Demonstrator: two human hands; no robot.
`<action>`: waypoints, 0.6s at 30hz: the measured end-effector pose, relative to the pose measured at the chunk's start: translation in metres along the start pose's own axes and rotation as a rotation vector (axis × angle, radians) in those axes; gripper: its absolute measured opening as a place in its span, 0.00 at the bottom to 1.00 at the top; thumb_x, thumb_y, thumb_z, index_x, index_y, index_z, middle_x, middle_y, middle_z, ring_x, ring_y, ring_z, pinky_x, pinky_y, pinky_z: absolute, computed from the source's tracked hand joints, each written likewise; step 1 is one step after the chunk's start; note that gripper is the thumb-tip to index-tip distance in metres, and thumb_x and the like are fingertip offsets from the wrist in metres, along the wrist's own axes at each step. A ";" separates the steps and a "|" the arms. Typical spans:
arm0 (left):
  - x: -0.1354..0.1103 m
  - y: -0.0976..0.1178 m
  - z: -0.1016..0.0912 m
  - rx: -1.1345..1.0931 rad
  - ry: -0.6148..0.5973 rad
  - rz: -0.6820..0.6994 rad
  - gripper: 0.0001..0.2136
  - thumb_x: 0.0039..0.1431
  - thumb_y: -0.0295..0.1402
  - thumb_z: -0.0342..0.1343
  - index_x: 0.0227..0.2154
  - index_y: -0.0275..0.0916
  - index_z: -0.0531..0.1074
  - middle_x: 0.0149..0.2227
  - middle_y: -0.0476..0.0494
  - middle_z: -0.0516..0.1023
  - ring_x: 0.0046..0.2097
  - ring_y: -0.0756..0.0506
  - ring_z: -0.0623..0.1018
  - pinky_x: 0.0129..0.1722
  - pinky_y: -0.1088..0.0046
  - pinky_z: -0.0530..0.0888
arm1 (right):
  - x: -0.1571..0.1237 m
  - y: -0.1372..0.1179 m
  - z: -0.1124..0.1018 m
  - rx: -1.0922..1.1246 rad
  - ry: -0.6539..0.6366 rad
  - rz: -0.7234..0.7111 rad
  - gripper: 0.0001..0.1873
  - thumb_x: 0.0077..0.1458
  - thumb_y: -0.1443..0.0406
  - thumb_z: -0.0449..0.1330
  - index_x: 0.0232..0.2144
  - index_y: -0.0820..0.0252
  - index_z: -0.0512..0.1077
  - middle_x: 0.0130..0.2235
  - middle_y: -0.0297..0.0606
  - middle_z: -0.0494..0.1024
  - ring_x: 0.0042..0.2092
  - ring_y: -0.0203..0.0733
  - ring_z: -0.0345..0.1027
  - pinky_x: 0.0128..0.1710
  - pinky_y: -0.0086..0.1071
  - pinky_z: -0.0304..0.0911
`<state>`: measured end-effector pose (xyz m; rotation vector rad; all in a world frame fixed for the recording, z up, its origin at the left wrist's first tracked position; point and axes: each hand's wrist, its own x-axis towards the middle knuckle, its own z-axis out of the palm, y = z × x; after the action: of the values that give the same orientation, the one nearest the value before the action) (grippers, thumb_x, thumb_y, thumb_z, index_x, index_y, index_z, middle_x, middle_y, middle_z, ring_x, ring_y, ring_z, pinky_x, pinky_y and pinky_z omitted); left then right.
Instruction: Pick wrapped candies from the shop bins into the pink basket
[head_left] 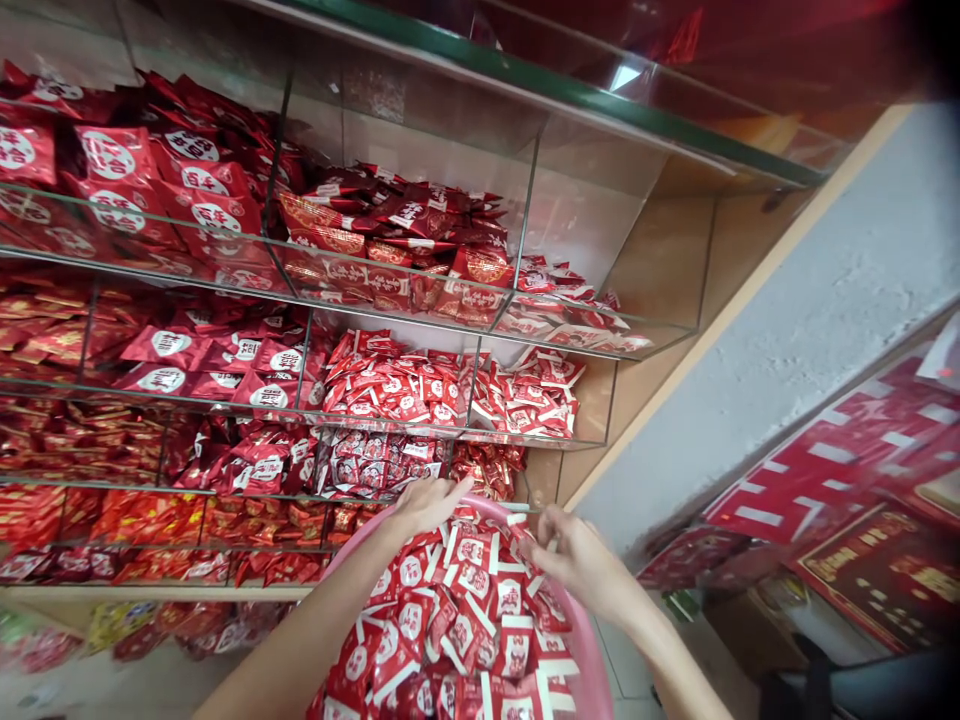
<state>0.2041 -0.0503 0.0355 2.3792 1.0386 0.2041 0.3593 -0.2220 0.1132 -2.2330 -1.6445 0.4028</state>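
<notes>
A pink plastic basin (pixel 598 668) piled with small red-and-white packets (pixel 465 610) is right in front of me, below the shelves. My left hand (pixel 429 505) lies over the basin's far rim, thumb stretched to the right; its other fingers curl over the rim and are partly hidden. At the basin's right far side is my right hand (pixel 576 555), its fingers bent together over the rim. What sits between those fingers is too small to make out. Similar red-and-white packets (pixel 394 390) fill a shelf compartment beyond the left hand.
Glass-fronted shelves (pixel 420 325) with dividers hold several kinds of red packets. A green-edged glass pane (pixel 540 85) crosses above. On the right are a grey wall (pixel 787 300) and red printed sheets (pixel 832 455). Colourful bags (pixel 120 625) lie beneath the lowest shelf.
</notes>
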 end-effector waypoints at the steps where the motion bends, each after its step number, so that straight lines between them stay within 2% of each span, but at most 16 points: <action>1: 0.000 0.000 0.000 -0.002 -0.001 0.002 0.38 0.53 0.59 0.21 0.26 0.40 0.74 0.26 0.42 0.76 0.34 0.42 0.75 0.35 0.68 0.66 | -0.006 0.002 0.004 -0.042 -0.003 0.035 0.11 0.50 0.57 0.53 0.23 0.56 0.59 0.23 0.31 0.70 0.26 0.36 0.62 0.23 0.27 0.47; 7: 0.001 0.000 0.000 0.014 0.000 0.009 0.38 0.53 0.59 0.20 0.26 0.40 0.73 0.26 0.42 0.75 0.33 0.41 0.75 0.34 0.67 0.66 | -0.033 0.006 0.022 -0.242 -0.049 0.181 0.09 0.53 0.57 0.49 0.27 0.55 0.59 0.27 0.35 0.74 0.29 0.42 0.68 0.23 0.29 0.44; 10: 0.001 0.001 0.001 0.019 0.003 -0.002 0.38 0.53 0.58 0.21 0.25 0.39 0.73 0.25 0.42 0.75 0.32 0.41 0.75 0.34 0.68 0.66 | -0.037 0.011 0.029 -0.326 -0.021 0.241 0.08 0.53 0.57 0.48 0.30 0.54 0.59 0.30 0.38 0.75 0.30 0.46 0.70 0.22 0.30 0.42; 18: 0.001 -0.002 0.003 0.025 0.005 0.014 0.37 0.53 0.58 0.21 0.24 0.40 0.72 0.25 0.42 0.75 0.33 0.42 0.75 0.34 0.69 0.66 | -0.040 0.027 0.035 -0.237 -0.074 0.241 0.09 0.53 0.55 0.48 0.29 0.53 0.58 0.30 0.37 0.75 0.32 0.46 0.70 0.24 0.30 0.48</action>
<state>0.2049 -0.0496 0.0325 2.4099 1.0328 0.2033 0.3565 -0.2641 0.0715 -2.6356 -1.5313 0.3700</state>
